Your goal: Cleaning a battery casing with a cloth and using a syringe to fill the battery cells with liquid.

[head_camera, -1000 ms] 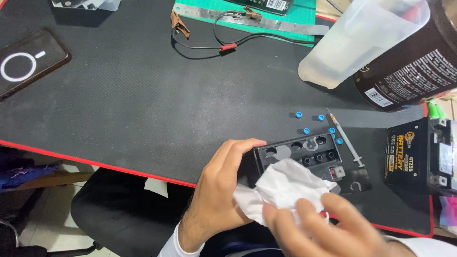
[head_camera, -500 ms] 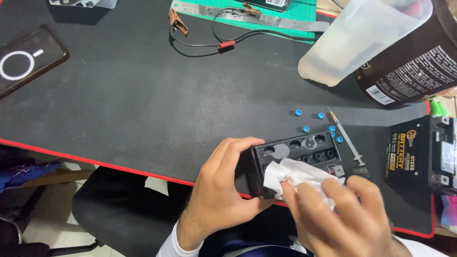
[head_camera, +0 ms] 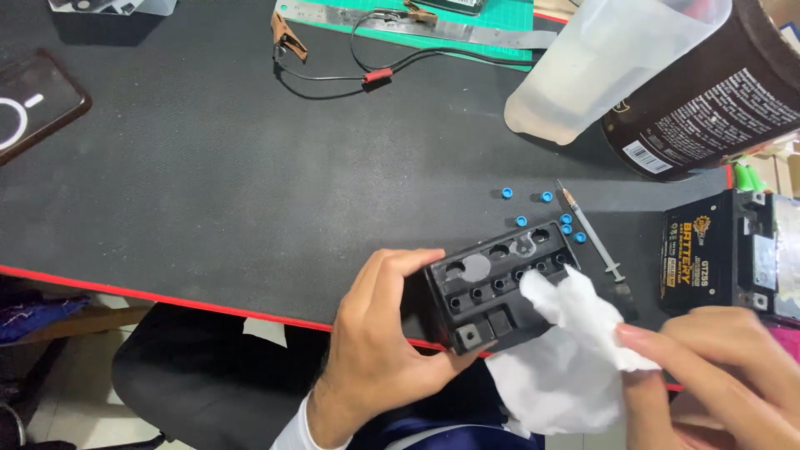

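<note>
Since half a second ago, the tissue has slid right, baring more cell holes. Left hand clamps the battery at the counter edge; right hand pinches the tissue. Best dab each hole while gripping firmly.

A dark phone lies screen-up at the mat's left edge, its screen showing a white ring. At upper right, a dark round container carries a white printed label. A black battery box with orange lettering stands at right.
</note>
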